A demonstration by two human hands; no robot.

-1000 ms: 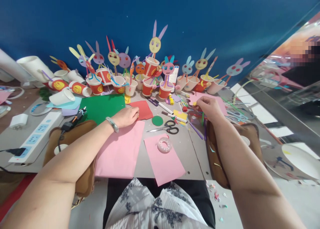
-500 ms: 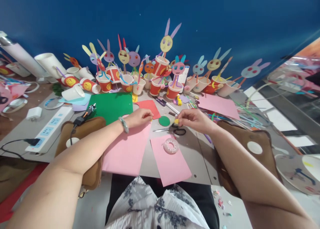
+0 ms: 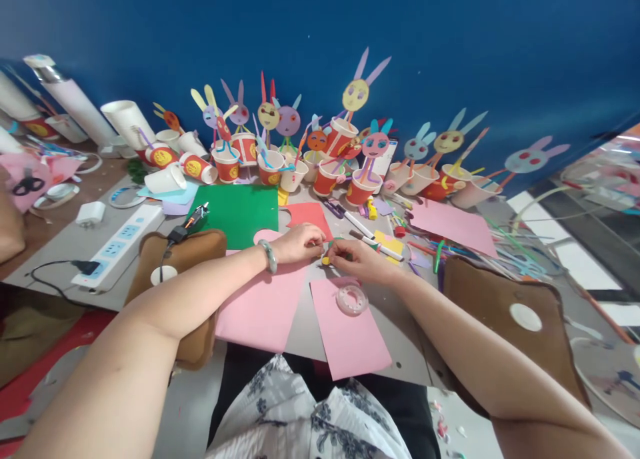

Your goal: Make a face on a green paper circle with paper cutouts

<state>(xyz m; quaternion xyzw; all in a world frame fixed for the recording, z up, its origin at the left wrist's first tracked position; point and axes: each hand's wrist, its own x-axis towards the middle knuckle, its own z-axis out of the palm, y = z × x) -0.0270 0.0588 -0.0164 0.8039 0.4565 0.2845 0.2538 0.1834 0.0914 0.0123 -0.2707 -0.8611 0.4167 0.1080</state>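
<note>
Fingertips nearly touching, my two hands meet above the middle of the table. My right hand (image 3: 361, 261) pinches a small yellow piece of paper (image 3: 327, 261). The fingers of my left hand (image 3: 302, 243) are pressed together over the edge of a large pink sheet (image 3: 263, 305); whatever they hold is too small to make out. Below the right hand, a clear roll of tape (image 3: 342, 303) lies on a smaller pink sheet (image 3: 350, 349). A red paper (image 3: 313, 215) with a cut-out edge is just beyond the left hand. My right hand hides the scissors and most of a green circle.
Paper cups with bunny figures (image 3: 364, 189) line the blue wall. A green sheet (image 3: 240, 209) lies left of centre, near a power strip (image 3: 117, 242). Brown cushions (image 3: 500, 319) flank my forearms. Pens (image 3: 357, 222) and pipe cleaners lie right; another person's arm (image 3: 9, 225) shows far left.
My right hand has moved left with the yellow piece, up to my left hand, covering the scissors. The view has shifted slightly, and another person's arm has appeared at the far left.
</note>
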